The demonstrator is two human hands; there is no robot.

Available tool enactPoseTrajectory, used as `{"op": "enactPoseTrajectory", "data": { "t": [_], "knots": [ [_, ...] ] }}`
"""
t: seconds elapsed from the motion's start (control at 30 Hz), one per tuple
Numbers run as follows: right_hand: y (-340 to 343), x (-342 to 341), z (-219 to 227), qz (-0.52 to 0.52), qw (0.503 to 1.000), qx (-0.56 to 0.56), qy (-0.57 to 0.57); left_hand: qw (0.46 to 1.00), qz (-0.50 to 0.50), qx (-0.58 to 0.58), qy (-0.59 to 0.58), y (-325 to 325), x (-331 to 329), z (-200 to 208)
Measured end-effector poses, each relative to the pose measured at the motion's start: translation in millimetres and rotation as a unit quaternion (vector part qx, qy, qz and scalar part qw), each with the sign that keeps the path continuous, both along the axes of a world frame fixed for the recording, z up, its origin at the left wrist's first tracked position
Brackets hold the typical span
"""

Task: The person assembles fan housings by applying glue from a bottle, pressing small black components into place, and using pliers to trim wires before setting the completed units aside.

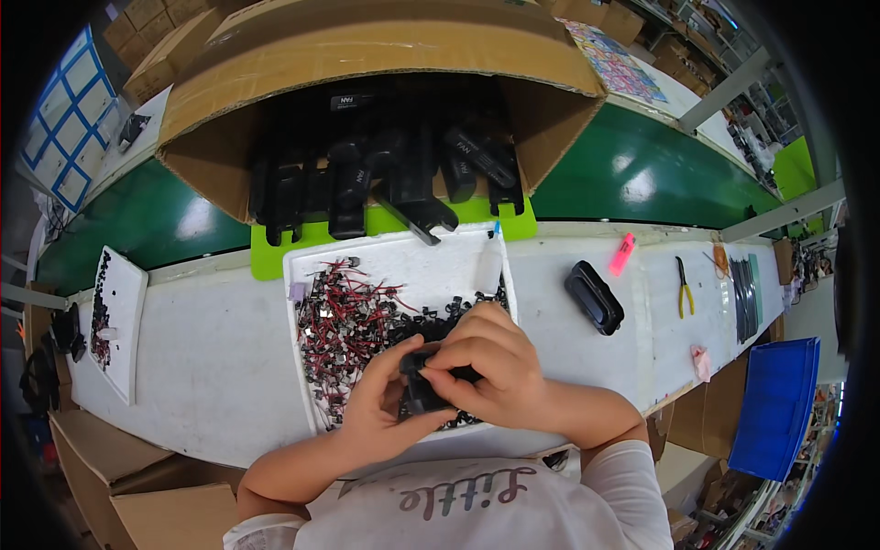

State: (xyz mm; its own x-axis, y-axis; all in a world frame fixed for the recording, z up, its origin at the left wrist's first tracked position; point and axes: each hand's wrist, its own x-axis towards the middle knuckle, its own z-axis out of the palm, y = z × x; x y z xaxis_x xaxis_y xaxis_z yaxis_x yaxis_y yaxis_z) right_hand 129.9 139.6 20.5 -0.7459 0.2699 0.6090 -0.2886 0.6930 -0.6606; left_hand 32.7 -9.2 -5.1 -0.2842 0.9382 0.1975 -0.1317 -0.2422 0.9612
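In front of my chest, my left hand (378, 414) is wrapped round a black plastic housing (419, 394) and holds it tilted over a white foam tray (449, 247). My right hand (492, 367) is closed in a pinch against the top of that housing; what its fingertips grip is too small to tell. Beneath both hands, the tray bears a heap of small parts with red and black wires (339, 321) on its left. Small black pieces (431, 323) lie toward its middle and right, partly hidden by my hands. A clear bottle with a blue tip (490, 266) rests at its far right.
A cardboard box (367, 46) full of black housings (348, 188) lies open beyond the tray, on a green board (268, 259). Rightward are a black shell (594, 298), a pink highlighter (621, 255), yellow-handled tweezers (686, 289) and a blue bin (775, 408). Another foam tray (128, 321) stands left.
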Motion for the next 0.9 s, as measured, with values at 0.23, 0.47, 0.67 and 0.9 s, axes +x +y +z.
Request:
{"op": "enactPoseTrajectory", "data": {
  "t": [0.23, 0.47, 0.67, 0.9],
  "knots": [
    [0, 6, -2, 0.044, 0.966, -0.228, -0.116, 0.996, -0.029, -0.023, -0.082, 0, 0, -3],
    [47, 36, 2, -0.167, 0.971, 0.096, -0.142, 0.969, -0.054, -0.003, -0.239, 6, -6, -4],
    [78, 88, -56, -0.434, 0.84, 0.214, -0.246, 0.95, -0.006, -0.027, -0.311, 10, -8, -5],
    [82, 81, -76, -0.435, 0.848, 0.238, -0.185, 0.942, -0.001, -0.017, -0.336, 11, -9, -3]
  ]
}}
